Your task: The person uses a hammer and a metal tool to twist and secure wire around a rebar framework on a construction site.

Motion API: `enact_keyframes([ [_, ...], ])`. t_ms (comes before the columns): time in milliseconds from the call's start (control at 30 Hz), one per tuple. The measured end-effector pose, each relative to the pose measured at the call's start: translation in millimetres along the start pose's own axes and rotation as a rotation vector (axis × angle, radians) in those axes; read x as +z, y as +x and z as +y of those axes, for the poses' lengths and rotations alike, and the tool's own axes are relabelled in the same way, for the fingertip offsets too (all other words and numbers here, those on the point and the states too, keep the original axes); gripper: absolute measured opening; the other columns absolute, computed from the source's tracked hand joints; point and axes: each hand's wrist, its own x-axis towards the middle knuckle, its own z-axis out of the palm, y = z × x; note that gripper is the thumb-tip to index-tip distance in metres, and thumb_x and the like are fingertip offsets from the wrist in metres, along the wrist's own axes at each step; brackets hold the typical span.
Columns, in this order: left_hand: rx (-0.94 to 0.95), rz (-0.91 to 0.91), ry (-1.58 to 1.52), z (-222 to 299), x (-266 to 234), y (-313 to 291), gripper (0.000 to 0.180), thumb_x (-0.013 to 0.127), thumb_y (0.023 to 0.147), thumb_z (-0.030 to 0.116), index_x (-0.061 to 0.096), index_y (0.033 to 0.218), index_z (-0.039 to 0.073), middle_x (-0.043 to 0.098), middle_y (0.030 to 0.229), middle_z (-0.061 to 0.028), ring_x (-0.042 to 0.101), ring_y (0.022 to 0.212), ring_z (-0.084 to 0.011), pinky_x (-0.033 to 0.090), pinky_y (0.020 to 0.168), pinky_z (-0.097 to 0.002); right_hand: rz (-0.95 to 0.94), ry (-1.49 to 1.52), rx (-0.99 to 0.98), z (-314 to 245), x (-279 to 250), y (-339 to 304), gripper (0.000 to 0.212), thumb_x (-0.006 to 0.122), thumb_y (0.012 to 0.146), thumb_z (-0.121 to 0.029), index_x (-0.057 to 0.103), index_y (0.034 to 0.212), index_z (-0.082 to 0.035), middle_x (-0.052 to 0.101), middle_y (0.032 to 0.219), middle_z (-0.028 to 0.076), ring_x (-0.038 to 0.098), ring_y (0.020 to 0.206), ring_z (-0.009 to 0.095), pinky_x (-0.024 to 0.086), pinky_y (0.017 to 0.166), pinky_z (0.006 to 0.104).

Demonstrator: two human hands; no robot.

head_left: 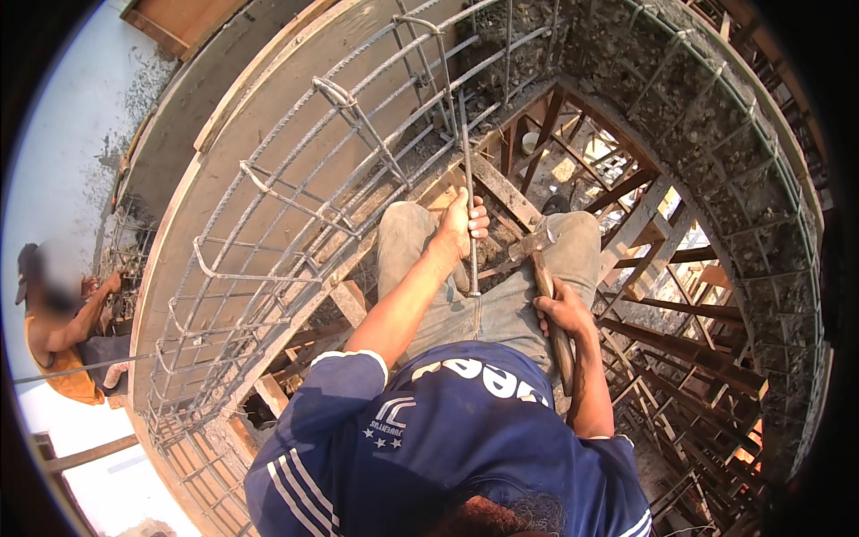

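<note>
My left hand is closed round a long steel rod. The rod's near end, capped by a small flat head, lies above my lap, and its far end reaches the rebar and formwork ahead. In my right hand is a hammer, gripped around its wooden handle. The hammer's metal head rests near my right knee, pointing away from me, a short way right of the rod. Left of my left hand stands a curved rebar cage of long bars and bent ties.
A curved grey form wall backs the cage. To the right, a rough concrete wall with rebar curves round. Wooden props and beams fill the drop below. Another person works at rebar on the far left.
</note>
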Motion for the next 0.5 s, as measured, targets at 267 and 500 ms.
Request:
enact_keyframes([
  [267,-0.006,0.251,0.604,-5,24,-106,0.031,0.053,0.105,0.040,0.049,0.096,0.010,0.039,0.069,0.0060,0.035,0.049,-0.0033,0.029,0.039,-0.0194,0.048,-0.025,-0.050,7,0,18,0.019,0.062,0.087,-0.010,0.055,0.100,0.003,0.061,0.071,0.008,0.060,0.051,0.017,0.049,0.044,0.0333],
  [500,0.083,0.340,1.020,-2,4,-148,0.034,0.054,0.104,0.042,0.052,0.099,0.008,0.044,0.071,0.0037,0.036,0.050,-0.0024,0.031,0.041,-0.0199,-0.097,0.482,-0.188,-48,36,74,0.017,0.064,0.087,-0.011,0.051,0.094,-0.002,0.060,0.073,0.006,0.060,0.053,0.013,0.053,0.045,0.0316],
])
